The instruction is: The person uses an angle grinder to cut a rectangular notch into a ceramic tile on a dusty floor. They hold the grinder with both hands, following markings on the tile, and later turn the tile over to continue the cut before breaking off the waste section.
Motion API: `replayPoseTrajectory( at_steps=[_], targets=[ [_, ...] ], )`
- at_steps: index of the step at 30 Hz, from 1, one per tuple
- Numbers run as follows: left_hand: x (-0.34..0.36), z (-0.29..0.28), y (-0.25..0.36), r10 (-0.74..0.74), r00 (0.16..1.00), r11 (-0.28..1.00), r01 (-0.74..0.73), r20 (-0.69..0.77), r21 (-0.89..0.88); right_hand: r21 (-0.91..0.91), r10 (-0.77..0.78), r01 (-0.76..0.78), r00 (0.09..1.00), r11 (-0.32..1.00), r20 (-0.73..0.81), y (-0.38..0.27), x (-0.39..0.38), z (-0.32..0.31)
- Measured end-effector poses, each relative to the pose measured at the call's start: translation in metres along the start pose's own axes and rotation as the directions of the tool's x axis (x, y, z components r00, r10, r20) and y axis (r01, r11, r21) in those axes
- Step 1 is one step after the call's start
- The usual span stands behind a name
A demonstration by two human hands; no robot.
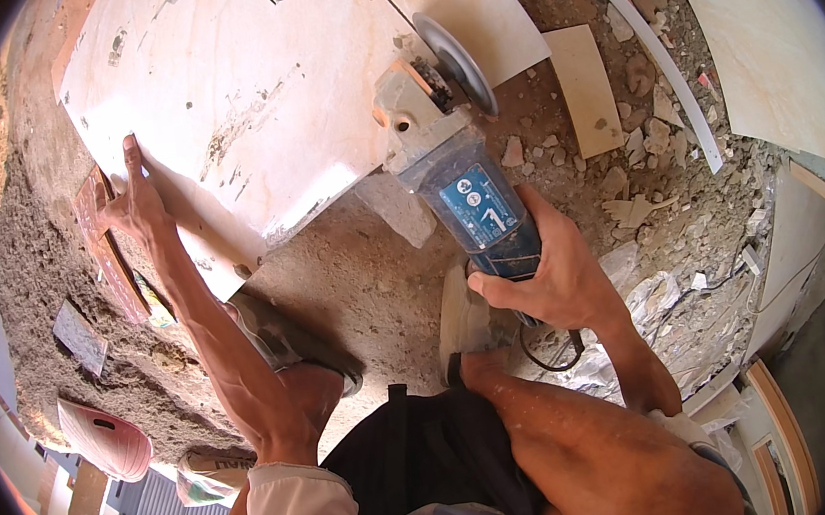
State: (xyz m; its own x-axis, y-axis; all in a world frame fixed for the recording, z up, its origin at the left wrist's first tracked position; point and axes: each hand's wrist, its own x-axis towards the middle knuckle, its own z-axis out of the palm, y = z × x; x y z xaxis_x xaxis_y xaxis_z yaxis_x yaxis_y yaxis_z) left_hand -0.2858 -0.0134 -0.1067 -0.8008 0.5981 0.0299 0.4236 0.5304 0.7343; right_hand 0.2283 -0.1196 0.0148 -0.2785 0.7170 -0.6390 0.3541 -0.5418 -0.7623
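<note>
My right hand [535,275] grips a blue angle grinder [472,206], whose grey disc [454,62] is tilted over the right part of a pale marbled tile [224,86]. Whether the disc touches the tile I cannot tell. My left hand [134,191] holds that tile at its left edge, one finger extended along the top and the others bent at the edge. A brown strip [113,279] lies beside it. A dark cord [554,358] loops below the grinder.
Rubble [642,193] covers the ground at right, with a narrow tile offcut [581,89], a long white strip [677,99] and a large tile [780,18]. A pink rounded object [105,441] lies at lower left. My feet [311,389] are below the tile.
</note>
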Motion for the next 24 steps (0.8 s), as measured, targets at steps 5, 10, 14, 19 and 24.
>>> replayPoseTrajectory(
  at_steps=[5, 10, 14, 19, 24],
  targets=[
    [-0.002, 0.002, 0.001, -0.007, 1.0, 1.0, 0.008, -0.009, 0.03, 0.033, -0.012, 0.012, 1.0, 0.999, -0.003, 0.005, -0.002, -0.001],
    [-0.004, 0.007, -0.002, -0.03, 0.997, 1.0, 0.03, -0.067, -0.002, 0.043, 0.012, -0.013, 1.0, 0.999, 0.005, 0.003, -0.003, -0.002],
    [-0.017, 0.009, 0.011, -0.042, 0.999, 0.999, 0.041, -0.017, -0.025, 0.099, 0.018, -0.018, 1.0, 0.995, 0.002, 0.008, -0.008, -0.003],
    [-0.02, 0.002, 0.015, -0.066, 0.998, 0.998, 0.066, -0.024, -0.006, 0.052, -0.009, 0.009, 1.0, 0.999, -0.01, 0.006, -0.025, -0.003],
    [-0.02, 0.007, 0.0, 0.026, 0.999, 0.985, -0.033, -0.044, -0.168, 0.092, -0.045, 0.044, 0.999, 0.995, 0.004, -0.015, -0.044, -0.008]
  ],
)
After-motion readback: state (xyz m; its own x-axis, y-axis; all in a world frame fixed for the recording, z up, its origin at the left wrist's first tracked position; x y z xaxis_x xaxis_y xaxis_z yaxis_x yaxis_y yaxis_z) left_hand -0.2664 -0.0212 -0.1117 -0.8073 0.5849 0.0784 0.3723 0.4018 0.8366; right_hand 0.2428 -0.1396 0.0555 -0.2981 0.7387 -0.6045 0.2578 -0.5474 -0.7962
